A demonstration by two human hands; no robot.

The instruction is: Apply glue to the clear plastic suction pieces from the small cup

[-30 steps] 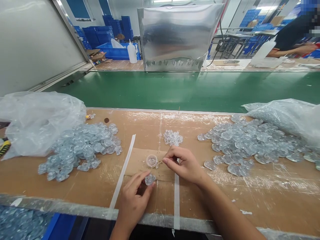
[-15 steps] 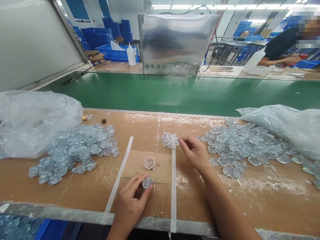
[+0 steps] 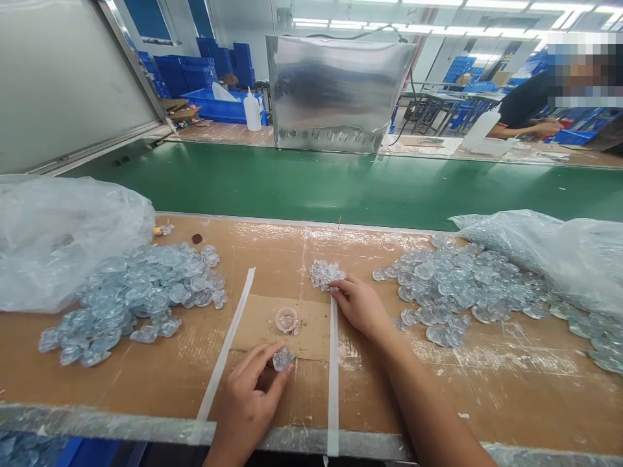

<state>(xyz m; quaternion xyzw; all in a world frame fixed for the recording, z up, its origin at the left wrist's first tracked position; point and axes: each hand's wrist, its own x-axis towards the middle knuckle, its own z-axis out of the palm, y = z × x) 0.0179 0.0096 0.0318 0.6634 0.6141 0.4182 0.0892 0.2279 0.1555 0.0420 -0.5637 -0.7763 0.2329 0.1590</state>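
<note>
My left hand (image 3: pixel 250 395) rests near the front edge of the cardboard-covered bench (image 3: pixel 511 383) and pinches a small clear suction cup (image 3: pixel 283 358) between thumb and fingers. My right hand (image 3: pixel 359 305) reaches forward, its fingertips closed at the edge of a small heap of tiny clear pieces (image 3: pixel 323 273); what they hold is hidden. Between the hands sits a small round clear cup (image 3: pixel 286 319) on a cardboard patch.
Piles of clear suction cups lie at the left (image 3: pixel 141 292) and right (image 3: pixel 462 285), each beside a plastic bag (image 3: pixel 58 240) (image 3: pixel 549 250). Two white tape strips (image 3: pixel 333 363) cross the bench. A green conveyor belt (image 3: pixel 341 185) runs behind; another person (image 3: pixel 535 104) works beyond it.
My right hand left the small round cup, swung to the heap of tiny pieces, and now sits at its near edge. My left hand kept its hold on the suction cup.
</note>
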